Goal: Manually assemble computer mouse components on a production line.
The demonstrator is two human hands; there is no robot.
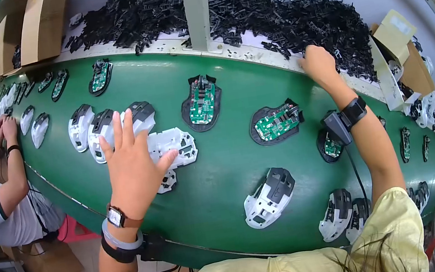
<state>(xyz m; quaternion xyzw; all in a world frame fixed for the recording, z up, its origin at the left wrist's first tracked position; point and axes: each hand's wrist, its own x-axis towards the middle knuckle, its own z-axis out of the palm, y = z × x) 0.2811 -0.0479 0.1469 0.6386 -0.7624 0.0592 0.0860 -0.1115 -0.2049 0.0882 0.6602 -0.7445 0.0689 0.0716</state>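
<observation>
My left hand is spread above a cluster of white-and-grey mouse shells. Its thumb lies over an upturned white shell, and I cannot tell whether it presses on it. My right hand reaches to the far edge, at a heap of small black plastic parts. Its fingers are curled down and closed; what they hold, if anything, is hidden. Between my hands lie black mouse bases with green circuit boards. Nearer to me a single white-and-grey mouse shell sits apart.
Everything rests on a green work surface. A pale metal post rises at the back. Cardboard boxes stand far left and right. A co-worker works on the left. A cable hangs from my right wrist device.
</observation>
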